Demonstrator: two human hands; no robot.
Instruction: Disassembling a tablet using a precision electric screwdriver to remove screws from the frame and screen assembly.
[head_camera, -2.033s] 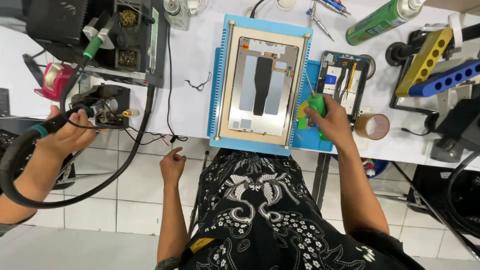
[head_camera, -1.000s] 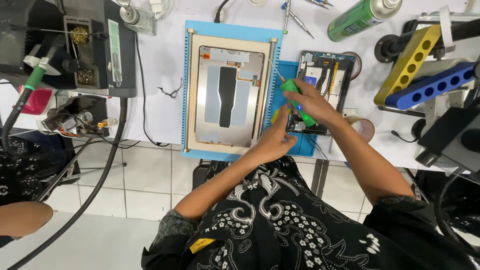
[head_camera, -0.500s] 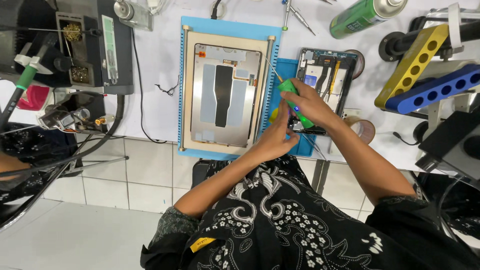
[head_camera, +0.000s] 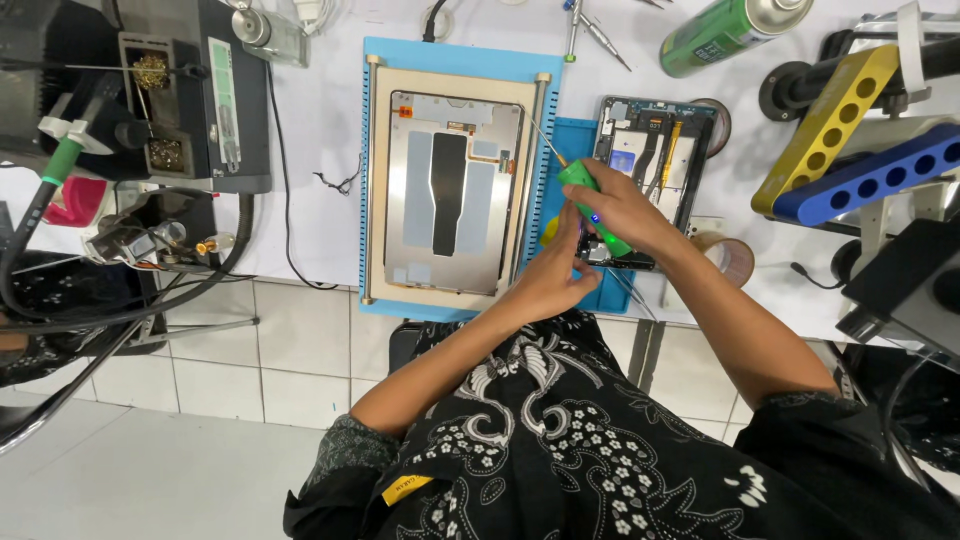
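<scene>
Your left hand (head_camera: 545, 285) has come across from the far-left side of the bench (head_camera: 320, 200), where two seconds ago it was out by the soldering gear, and now sits at the near edge of the opened dark device (head_camera: 650, 180) — fingers curled, tips pinching at something small beside the tool, though what exactly they grip is hidden. Your right hand (head_camera: 615, 205) stays wrapped around the green screwdriver (head_camera: 590, 205), closed in a firm fist-like grip, the thin shaft slanting up and away toward the gold frame to the left of the device. Since half a second ago the pair has hardly shifted, so both hands have settled into steady two-handed work over the device's lower left corner — the roving is over and the fine part is under way. The device itself lies on the right strip of the blue mat (head_camera: 455, 305), its insides showing. Just left of the device the gold tablet back (head_camera: 450, 190) rests flat on the same mat, untouched. Right of the device, near its lower corner, a roll of brown tape (head_camera: 730, 258) lies on the bench; above and to the right of it lies a green spray can (head_camera: 725, 35), and farther right the yellow and blue holed bars (head_camera: 850, 150). Well left of the device stands the dark soldering station (head_camera: 190, 90).
</scene>
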